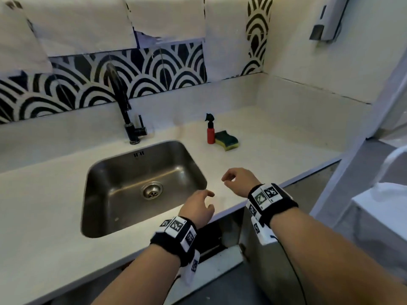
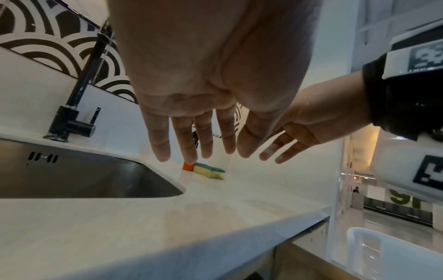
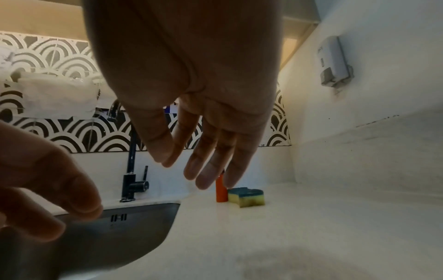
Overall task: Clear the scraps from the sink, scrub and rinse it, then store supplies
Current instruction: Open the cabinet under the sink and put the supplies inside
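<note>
The steel sink [image 1: 105, 194] is set in a white counter, with a round drain [image 1: 152, 190] and a small pale speck near its front wall. Behind its right corner stand a red spray bottle [image 1: 210, 131] and a green-and-yellow sponge [image 1: 226, 140]. My left hand [image 1: 201, 205] hovers over the counter by the sink's front right corner, fingers relaxed and holding nothing. My right hand [image 1: 235, 178] hangs a little further right, fingers loose and empty. In the wrist views both hands [image 2: 191, 136] [image 3: 203, 151] show straight fingers above the counter, with the bottle [image 3: 221, 191] and sponge [image 3: 246, 197] beyond.
A black faucet [image 1: 125, 111] rises behind the sink. A soap dispenser [image 1: 328, 20] hangs on the right wall. White paper covers part of the patterned tile backsplash [image 1: 132, 69]. A white bin [image 1: 378, 216] stands to the right of the counter, and an open cabinet [image 1: 222, 238] shows below it.
</note>
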`<state>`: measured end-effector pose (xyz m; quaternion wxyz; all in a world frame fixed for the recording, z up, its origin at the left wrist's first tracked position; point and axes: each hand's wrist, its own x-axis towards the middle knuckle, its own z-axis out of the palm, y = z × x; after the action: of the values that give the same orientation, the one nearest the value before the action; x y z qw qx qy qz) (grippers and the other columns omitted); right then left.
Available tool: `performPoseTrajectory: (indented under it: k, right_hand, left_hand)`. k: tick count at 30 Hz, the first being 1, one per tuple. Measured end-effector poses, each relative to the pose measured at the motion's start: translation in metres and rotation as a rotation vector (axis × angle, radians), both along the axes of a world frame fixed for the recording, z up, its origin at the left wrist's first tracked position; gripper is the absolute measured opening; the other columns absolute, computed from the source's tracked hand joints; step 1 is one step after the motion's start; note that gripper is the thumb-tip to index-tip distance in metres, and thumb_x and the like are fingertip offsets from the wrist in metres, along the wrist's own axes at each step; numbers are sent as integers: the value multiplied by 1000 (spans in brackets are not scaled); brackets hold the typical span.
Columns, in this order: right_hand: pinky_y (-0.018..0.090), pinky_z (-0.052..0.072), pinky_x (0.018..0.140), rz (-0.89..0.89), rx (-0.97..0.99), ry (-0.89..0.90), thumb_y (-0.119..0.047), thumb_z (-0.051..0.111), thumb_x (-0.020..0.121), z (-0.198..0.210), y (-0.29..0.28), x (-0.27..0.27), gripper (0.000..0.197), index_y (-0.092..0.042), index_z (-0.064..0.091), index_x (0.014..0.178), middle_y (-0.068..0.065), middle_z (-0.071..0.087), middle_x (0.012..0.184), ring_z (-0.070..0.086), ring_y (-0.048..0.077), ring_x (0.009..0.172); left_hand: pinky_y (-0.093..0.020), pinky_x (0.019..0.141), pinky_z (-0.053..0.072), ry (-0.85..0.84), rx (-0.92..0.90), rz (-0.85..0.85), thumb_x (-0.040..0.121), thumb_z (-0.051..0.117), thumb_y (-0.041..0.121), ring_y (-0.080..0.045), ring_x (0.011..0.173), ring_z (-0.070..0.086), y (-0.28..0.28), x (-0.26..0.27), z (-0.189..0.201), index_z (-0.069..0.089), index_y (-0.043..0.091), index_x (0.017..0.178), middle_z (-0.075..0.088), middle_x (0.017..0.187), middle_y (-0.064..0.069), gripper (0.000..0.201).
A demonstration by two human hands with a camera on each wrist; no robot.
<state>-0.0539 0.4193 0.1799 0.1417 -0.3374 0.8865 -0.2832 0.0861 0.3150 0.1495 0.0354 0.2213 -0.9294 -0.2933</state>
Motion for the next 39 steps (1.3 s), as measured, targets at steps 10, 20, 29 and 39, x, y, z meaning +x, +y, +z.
performPoseTrajectory:
  k: [10,20,29,39]
  right_hand:
    - [36,38,105,-31,107,88,-24,54,89,-19,-42,-126,41,-23,50,129,10,36,141,46,29,123]
    - [43,14,119,136,463,143,-44,49,94,-58,-102,-224,76,-35,0,151,14,-17,157,-1,41,145]
    - [51,34,108,73,319,63,-43,55,91,-72,-131,-241,57,-35,31,143,12,11,154,29,44,132]
    - [44,49,87,38,369,36,-29,57,88,-65,-100,-219,48,-20,33,129,13,26,131,50,39,105]
  left_hand:
    - [-24,108,29,-76,38,40,92,50,24,-14,134,38,-26,-106,-6,45,27,137,35,149,5,45]
    - [-38,94,45,-303,-158,-61,90,44,24,-23,122,45,-38,-172,-40,51,24,126,40,134,-3,37]
    - [-38,96,46,-353,-111,-34,85,45,31,-25,118,52,-45,-181,-48,54,30,117,49,129,-1,34]
    - [-31,82,50,-223,16,247,85,57,21,-23,97,60,-99,-236,-4,61,19,93,65,107,-4,10]
